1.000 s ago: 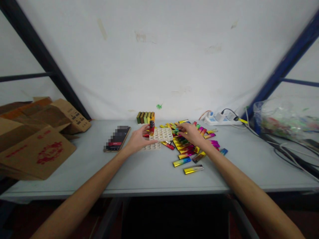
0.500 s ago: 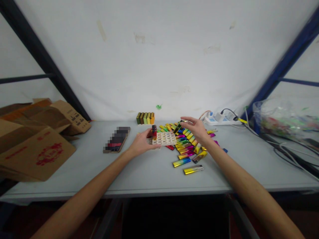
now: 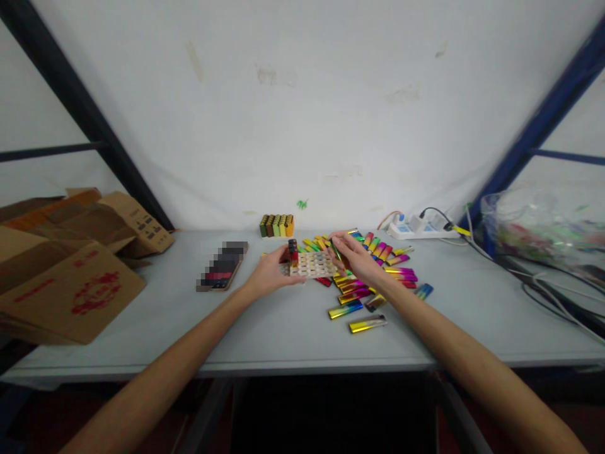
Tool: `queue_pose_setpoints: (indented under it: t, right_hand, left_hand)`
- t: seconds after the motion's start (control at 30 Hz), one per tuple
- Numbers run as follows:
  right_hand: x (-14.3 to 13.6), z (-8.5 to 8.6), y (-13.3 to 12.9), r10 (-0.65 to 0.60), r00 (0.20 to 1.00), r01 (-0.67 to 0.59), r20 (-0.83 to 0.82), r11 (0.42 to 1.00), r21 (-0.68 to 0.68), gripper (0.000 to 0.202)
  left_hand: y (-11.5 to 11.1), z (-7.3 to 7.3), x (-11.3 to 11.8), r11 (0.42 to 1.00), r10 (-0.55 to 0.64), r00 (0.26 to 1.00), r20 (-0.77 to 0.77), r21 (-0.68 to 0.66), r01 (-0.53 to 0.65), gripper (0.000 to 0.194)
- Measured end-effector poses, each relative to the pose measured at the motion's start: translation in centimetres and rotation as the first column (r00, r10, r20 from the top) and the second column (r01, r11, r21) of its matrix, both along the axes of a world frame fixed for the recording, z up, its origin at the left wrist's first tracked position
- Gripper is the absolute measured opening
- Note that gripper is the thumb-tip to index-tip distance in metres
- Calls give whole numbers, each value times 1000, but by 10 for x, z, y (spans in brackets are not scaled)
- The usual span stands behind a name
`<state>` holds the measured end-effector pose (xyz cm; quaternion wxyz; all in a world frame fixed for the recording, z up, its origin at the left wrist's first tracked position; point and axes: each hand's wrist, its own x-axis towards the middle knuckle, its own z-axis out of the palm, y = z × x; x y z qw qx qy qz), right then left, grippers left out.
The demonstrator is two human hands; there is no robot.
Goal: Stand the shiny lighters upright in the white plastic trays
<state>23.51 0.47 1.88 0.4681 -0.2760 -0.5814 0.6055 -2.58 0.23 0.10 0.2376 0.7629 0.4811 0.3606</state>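
Observation:
My left hand (image 3: 268,275) grips the left end of a white slotted tray (image 3: 312,265), holding it just above the table. A few red lighters (image 3: 293,253) stand upright in the tray's left end, beside my fingers. My right hand (image 3: 355,257) pinches a green and gold lighter (image 3: 336,250) close to the tray's right end. Under and around that hand, a loose pile of shiny multicoloured lighters (image 3: 355,295) lies on the table. Nearest me is a single yellow and silver lighter (image 3: 367,324).
A filled tray of upright lighters (image 3: 276,226) stands against the wall. To the left are a phone (image 3: 223,266) and cardboard boxes (image 3: 70,290). A power strip (image 3: 423,227) with cables and a clear plastic bag (image 3: 534,230) sit on the right.
My right hand has moved left and slightly down from the back of the pile to the tray's right end, carrying the lighter. My left hand and the tray stay nearly still.

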Motion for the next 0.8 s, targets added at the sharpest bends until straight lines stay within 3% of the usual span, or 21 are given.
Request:
queue_pose_setpoints:
  t: [0.13, 0.27, 0.5, 0.63, 0.8]
  right_hand:
    - [-7, 0, -4, -116, 988, 110, 102, 992, 62, 46]
    - [-11, -2, -5, -268, 929, 219, 254, 954, 207, 49]
    - [-13, -9, -4, -530, 740, 317, 415, 819, 479, 55]
    - [-14, -10, -4, -574, 694, 330, 435, 790, 517, 48]
    - [-13, -12, -2, -566, 703, 319, 431, 793, 520, 47]
  left_hand:
    - [1, -1, 0, 999, -9, 998, -69, 32, 12, 83]
    - [0, -2, 0, 999, -20, 997, -72, 24, 21, 85]
    - [-3, -3, 10, 999, 23, 996, -87, 44, -19, 100]
    - [-4, -6, 16, 999, 15, 995, -96, 40, -11, 102]
    - [-5, -4, 18, 998, 48, 992, -118, 45, -43, 102]
